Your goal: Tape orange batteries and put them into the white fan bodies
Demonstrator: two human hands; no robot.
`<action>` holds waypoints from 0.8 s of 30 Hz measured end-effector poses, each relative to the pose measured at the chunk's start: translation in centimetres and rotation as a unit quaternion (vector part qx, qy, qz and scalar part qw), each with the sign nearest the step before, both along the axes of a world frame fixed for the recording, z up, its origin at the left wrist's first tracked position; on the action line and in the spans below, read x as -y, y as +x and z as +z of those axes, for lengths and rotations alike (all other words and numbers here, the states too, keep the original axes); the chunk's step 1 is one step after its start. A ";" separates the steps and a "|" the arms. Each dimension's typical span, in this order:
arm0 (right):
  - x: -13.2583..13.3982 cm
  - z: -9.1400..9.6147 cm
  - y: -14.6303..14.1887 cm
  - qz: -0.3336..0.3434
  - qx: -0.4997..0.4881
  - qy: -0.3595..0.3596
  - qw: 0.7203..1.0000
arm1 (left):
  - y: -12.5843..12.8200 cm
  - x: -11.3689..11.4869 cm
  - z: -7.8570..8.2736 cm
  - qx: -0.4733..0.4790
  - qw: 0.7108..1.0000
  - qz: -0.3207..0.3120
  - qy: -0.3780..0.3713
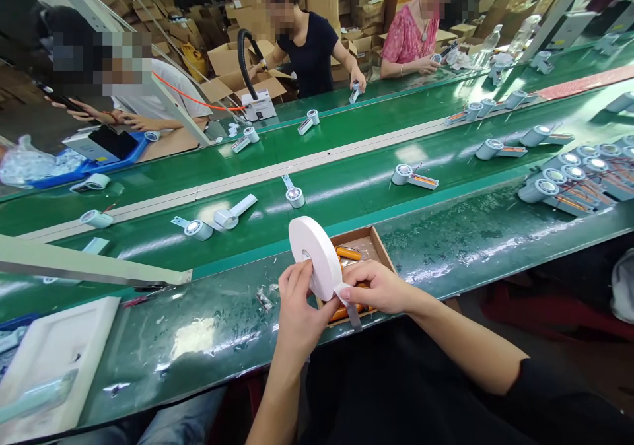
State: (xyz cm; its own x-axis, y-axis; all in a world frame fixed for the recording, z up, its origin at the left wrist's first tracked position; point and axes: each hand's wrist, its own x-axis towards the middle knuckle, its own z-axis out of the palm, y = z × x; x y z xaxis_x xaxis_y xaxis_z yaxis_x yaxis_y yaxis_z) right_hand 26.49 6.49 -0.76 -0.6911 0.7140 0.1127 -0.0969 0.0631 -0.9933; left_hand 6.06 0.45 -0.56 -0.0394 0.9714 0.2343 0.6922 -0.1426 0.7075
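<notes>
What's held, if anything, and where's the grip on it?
A roll of white tape: left grip at its hub side and lower edge, right grip pinching the loose strip near the roll.

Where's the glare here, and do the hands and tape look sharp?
Head view: bright glare patch on the near green worktop, lower left; head view: paler streaks along the green belt; head view: left hand, right hand and white tape roll look fairly sharp.
</notes>
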 end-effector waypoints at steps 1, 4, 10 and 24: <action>-0.1 0.0 0.1 0.010 -0.029 0.016 0.999 | 0.2 0.1 0.2 0.026 0.999 -0.012 -0.022; -0.3 0.2 0.5 0.038 -0.094 0.044 0.994 | 0.4 0.2 0.5 0.111 0.990 -0.026 -0.077; -0.4 1.0 1.3 0.080 -0.033 0.124 0.989 | 0.1 0.0 -0.2 0.182 0.980 0.009 -0.078; -0.1 2.6 1.2 -0.164 0.148 0.150 0.964 | -0.8 -0.3 -1.5 -0.087 0.990 0.072 0.081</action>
